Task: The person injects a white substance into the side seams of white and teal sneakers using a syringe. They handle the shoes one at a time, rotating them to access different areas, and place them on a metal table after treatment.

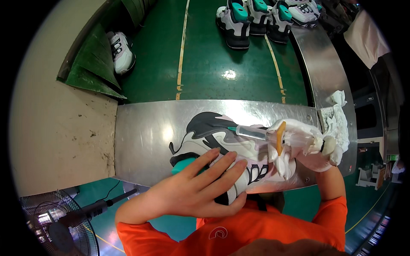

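A white, grey and black sneaker (245,149) lies on its side on the metal ledge, its heel to the left and a green insert in its opening. My left hand (198,185) is bare and closed over the ankle part, fingers across the upper and thumb at the near side. Inside a white glove, my right hand (305,145) is closed around a clear syringe (252,132) with a tan flange. The syringe's green tip points left and touches or hovers just over the sneaker's side near the sole edge; I cannot tell which. The glove partly covers the toe end.
Beyond the metal ledge (141,141) runs a green conveyor belt (158,64). Several sneakers (237,30) stand at its far right; another sneaker (122,53) rests at the left by green flaps (92,70). Crumpled white material (338,121) lies at the right. A fan (60,230) stands lower left.
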`<state>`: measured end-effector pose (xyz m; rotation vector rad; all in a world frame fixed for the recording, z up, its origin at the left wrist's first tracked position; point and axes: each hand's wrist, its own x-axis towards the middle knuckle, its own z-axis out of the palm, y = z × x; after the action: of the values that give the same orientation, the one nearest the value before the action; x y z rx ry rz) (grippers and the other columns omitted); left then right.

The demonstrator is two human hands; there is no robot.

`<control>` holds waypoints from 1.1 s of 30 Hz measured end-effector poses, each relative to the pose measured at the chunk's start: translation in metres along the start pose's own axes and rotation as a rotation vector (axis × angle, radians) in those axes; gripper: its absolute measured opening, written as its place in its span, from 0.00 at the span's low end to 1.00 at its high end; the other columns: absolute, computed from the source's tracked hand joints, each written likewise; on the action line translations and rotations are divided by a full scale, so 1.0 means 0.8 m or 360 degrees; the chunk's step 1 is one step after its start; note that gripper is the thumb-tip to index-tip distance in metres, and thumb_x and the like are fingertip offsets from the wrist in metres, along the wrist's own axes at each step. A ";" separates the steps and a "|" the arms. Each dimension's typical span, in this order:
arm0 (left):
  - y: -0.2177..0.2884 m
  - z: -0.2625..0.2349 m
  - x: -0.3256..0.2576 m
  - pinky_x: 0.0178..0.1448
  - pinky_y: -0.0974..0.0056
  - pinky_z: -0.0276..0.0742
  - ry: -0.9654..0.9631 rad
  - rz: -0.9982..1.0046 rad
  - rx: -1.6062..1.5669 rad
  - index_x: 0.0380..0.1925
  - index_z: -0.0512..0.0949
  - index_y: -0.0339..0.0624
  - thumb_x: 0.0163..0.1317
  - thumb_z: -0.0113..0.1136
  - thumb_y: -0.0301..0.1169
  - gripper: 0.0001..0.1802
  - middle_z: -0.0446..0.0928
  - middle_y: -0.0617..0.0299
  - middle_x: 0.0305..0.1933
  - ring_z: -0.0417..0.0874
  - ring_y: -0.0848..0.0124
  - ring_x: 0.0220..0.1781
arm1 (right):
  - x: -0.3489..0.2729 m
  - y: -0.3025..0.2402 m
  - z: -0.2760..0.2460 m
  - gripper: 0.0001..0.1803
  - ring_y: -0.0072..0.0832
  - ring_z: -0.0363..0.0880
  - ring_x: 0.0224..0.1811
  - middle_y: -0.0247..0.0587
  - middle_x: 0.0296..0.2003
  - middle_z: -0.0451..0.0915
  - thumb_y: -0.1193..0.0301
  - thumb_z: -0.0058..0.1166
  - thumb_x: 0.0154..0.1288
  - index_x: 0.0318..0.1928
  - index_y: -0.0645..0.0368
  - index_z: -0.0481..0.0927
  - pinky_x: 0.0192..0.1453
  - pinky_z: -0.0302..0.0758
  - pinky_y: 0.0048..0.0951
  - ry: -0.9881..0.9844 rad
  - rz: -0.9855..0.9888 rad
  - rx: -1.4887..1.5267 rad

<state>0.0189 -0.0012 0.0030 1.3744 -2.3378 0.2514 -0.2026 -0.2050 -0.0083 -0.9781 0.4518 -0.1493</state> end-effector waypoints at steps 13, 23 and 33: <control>0.003 -0.003 0.003 0.60 0.52 0.78 0.0005 -0.0017 0.0006 0.38 0.79 0.67 0.49 0.69 0.37 0.15 0.77 0.56 0.58 0.80 0.57 0.56 | -0.005 -0.015 0.002 0.37 0.30 0.79 0.37 0.51 0.50 0.79 0.69 0.57 0.55 0.66 0.70 0.66 0.42 0.76 0.31 -0.0016 0.0040 0.0093; 0.008 -0.006 0.014 0.62 0.53 0.76 0.0017 -0.0151 -0.0073 0.46 0.82 0.39 0.46 0.72 0.39 0.26 0.80 0.61 0.54 0.80 0.61 0.58 | -0.031 -0.024 -0.018 0.48 0.38 0.75 0.60 0.48 0.60 0.75 0.40 0.47 0.55 0.66 0.65 0.68 0.66 0.69 0.40 -0.0013 -0.0052 -0.0415; 0.009 -0.006 0.014 0.64 0.53 0.74 0.0007 -0.0205 -0.0105 0.46 0.82 0.37 0.44 0.74 0.39 0.28 0.81 0.61 0.54 0.80 0.61 0.57 | -0.044 -0.032 -0.024 0.39 0.51 0.83 0.32 0.66 0.48 0.77 0.55 0.58 0.62 0.68 0.66 0.65 0.31 0.84 0.45 -0.0132 -0.0106 -0.0063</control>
<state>0.0091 -0.0046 0.0128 1.4829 -2.2225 0.1377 -0.2408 -0.2222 0.0145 -1.0349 0.3475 -0.1596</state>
